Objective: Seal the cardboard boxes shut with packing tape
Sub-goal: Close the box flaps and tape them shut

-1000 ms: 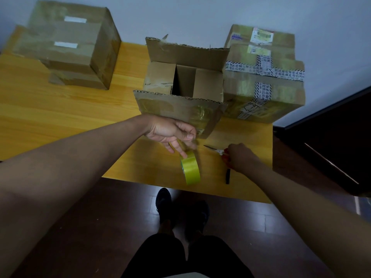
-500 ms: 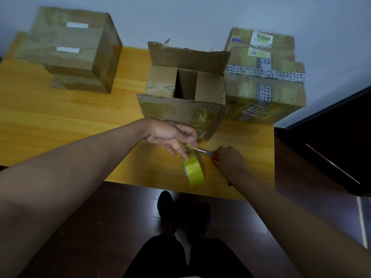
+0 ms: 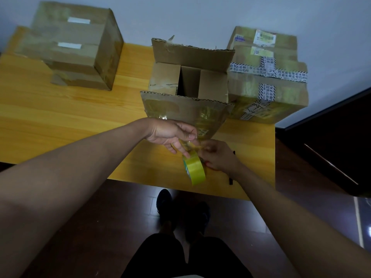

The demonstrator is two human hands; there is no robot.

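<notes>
Now the right hand [image 3: 219, 157] has slid over with something red, beside the left hand [image 3: 172, 135] pinching tape off the tape roll [image 3: 194, 170].

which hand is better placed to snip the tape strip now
Right, probably. The right hand grips what look like red-handled scissors beside the tape roll, while the left hand pinches the strip pulled from it.
</notes>
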